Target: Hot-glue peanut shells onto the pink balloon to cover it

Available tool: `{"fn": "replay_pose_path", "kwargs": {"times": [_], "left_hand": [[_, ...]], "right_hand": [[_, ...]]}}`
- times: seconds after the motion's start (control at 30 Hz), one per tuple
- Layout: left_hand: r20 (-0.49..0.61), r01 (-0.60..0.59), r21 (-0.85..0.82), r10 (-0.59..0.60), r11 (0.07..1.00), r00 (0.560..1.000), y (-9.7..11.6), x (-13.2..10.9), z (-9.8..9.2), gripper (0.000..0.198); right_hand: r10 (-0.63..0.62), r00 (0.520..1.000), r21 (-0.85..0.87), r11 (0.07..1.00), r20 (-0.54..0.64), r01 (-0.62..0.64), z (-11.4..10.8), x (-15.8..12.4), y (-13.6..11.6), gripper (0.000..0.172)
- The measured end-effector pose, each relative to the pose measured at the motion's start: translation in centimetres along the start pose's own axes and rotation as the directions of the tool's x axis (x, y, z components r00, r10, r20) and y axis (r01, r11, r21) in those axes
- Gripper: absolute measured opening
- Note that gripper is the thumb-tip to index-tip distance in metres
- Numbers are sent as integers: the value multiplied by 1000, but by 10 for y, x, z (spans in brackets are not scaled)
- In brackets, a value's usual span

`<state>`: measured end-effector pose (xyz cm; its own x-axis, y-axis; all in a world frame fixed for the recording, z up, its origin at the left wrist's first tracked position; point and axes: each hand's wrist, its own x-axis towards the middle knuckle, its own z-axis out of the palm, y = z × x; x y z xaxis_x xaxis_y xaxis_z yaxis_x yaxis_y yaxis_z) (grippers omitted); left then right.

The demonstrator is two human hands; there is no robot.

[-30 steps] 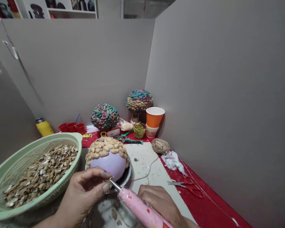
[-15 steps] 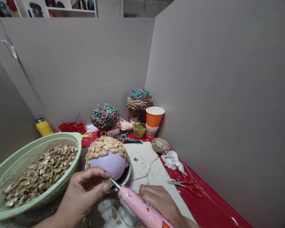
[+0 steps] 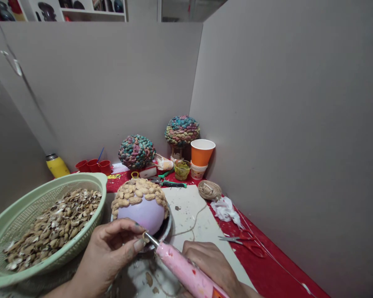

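Note:
Between thumb and fingertips my left hand (image 3: 108,248) pinches a small peanut shell (image 3: 145,237). My right hand (image 3: 209,263) is wrapped round a pink hot glue gun (image 3: 183,265), its metal nozzle touching or right at the shell. Just beyond the fingers sits a lilac ball (image 3: 141,215) in a round metal bowl (image 3: 168,225). Peanut shells (image 3: 136,192) cover the ball's top and upper sides, while its near face is bare. At the left a green colander (image 3: 101,182) holds a heap of loose shells (image 3: 59,225).
Red-handled scissors (image 3: 245,244), white tissue (image 3: 225,210) and a twine ball (image 3: 209,190) lie on the right. Behind stand two multicoloured shell-covered balls (image 3: 136,152), an orange cup (image 3: 202,153), a yellow-green cup (image 3: 182,170), pliers (image 3: 170,184), red cups (image 3: 93,165) and a yellow bottle (image 3: 57,166). Grey panels enclose the table.
Almost nothing differs. The glue gun's nozzle stays at the shell, and both hands hold nearly the same place.

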<state>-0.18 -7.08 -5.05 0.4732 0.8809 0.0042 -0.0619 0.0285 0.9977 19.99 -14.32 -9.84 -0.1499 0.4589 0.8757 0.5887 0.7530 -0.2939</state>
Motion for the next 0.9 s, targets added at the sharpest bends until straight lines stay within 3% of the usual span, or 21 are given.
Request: {"fn": "replay_pose_path", "kwargs": {"times": [0.9], "left_hand": [[-26,-39,9,39,999,999,-4,1,-3,18]], "right_hand": [[64,995,-84,995,82,-57,-8,0,-6,33]]}}
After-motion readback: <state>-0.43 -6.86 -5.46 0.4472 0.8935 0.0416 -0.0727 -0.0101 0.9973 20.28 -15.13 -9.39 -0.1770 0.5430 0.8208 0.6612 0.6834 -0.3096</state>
